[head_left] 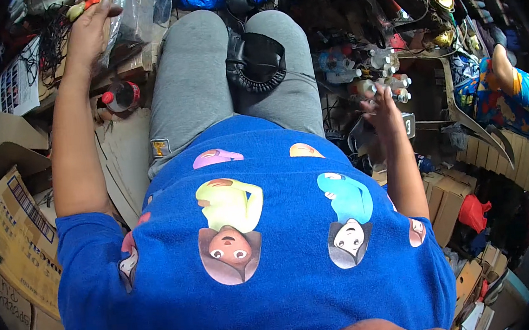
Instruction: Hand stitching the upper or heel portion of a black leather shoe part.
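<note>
The black ridged item point(260, 54) lies between the thighs point(189, 77). Forward-left of it, the left hand point(90, 33) is beside clear plastic point(141, 18); I cannot tell whether its fingers grip anything. Right of the item, the right hand point(385, 114), fingers loosely spread and apparently empty, is near bottles point(400, 82). Parting the thighs could drop the item; a careless sweep could scatter bottles.

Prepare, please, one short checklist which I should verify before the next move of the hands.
1. Left hand grips the clear plastic: cannot tell, the contact is unclear.
2. Right hand is free: ok, nothing visible in it.
3. Right hand has room from the plastic bottles: not ok, they crowd beside it in this view.
4. Red-capped bottle is closed: ok.
5. Black item is clear of both hands: ok.
</note>
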A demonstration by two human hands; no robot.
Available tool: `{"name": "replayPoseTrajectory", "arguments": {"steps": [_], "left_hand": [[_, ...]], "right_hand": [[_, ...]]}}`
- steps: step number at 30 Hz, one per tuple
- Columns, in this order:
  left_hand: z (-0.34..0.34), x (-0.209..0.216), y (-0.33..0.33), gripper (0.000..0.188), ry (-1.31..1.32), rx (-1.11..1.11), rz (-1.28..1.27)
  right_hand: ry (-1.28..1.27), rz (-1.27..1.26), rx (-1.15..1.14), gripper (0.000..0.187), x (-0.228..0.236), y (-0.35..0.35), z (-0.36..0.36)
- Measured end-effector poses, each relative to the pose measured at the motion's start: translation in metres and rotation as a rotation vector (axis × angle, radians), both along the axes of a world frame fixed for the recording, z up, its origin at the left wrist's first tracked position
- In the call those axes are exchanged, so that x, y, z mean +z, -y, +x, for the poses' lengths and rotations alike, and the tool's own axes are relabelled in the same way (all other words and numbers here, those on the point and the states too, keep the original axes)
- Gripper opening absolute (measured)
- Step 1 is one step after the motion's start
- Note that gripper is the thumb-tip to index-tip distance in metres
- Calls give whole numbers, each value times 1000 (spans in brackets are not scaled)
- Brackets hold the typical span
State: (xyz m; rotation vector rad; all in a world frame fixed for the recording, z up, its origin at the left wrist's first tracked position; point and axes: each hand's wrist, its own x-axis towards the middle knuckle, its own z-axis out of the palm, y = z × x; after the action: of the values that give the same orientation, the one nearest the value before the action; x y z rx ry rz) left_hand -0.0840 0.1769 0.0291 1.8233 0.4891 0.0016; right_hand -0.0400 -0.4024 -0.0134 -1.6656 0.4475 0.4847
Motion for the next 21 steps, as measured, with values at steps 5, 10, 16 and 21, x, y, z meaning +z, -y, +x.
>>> {"name": "replayPoseTrajectory", "arguments": {"steps": [5,10,16,21], "left_hand": [[16,10,142,22,459,-533,375],[35,-21,199,26,367,-762,407],[43,-16,204,25,245,-847,321],[47,-17,198,24,239,-864,333]], "right_hand": [[617,-250,670,32,47,-105,31],[552,-449,1328,24,69,-185,29],[563,-439,1289,25,70,-158,18],[266,-67,871,27,93,-123,0]]}}
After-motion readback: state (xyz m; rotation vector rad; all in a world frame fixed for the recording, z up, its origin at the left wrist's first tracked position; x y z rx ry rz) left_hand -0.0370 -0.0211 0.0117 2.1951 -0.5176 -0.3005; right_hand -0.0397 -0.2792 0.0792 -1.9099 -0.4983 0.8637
